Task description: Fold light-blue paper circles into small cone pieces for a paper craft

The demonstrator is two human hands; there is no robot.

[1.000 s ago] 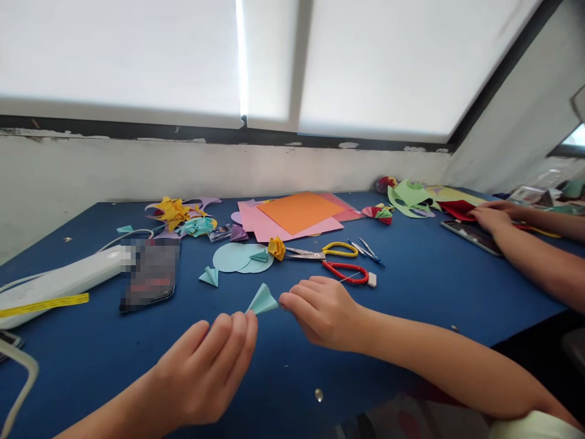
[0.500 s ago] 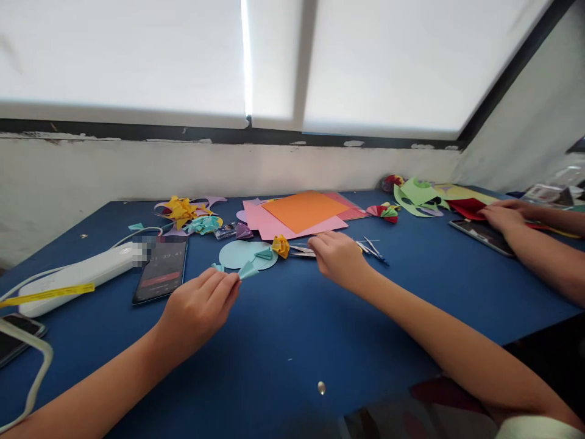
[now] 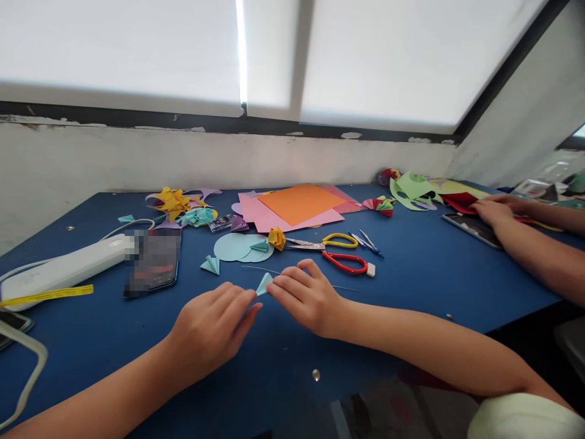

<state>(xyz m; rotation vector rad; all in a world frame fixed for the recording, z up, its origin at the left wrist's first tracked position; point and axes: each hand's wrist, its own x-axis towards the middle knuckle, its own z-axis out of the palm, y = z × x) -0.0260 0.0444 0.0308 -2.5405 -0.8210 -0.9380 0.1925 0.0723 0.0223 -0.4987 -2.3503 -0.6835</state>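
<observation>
My left hand pinches a small folded light-blue paper cone by its narrow end. My right hand is closed beside it, its fingertips against the cone's wider side. A thin pale wire passes by the right fingers and shows on both sides of that hand. Just beyond lie light-blue paper circles with another folded cone on them. One more folded cone sits to their left. Scissors with a yellow and a red handle lie behind my right hand, next to a yellow folded-paper piece.
Orange and pink sheets lie at the back. Yellow and light-blue paper pieces are at back left, near a phone and white power strip. A compass and eraser lie right. Another person's hands hold red paper.
My right hand has left the scissors and come down and left to the cone. My left hand has shifted slightly right. The scissors' handles and the thin wire now show.
</observation>
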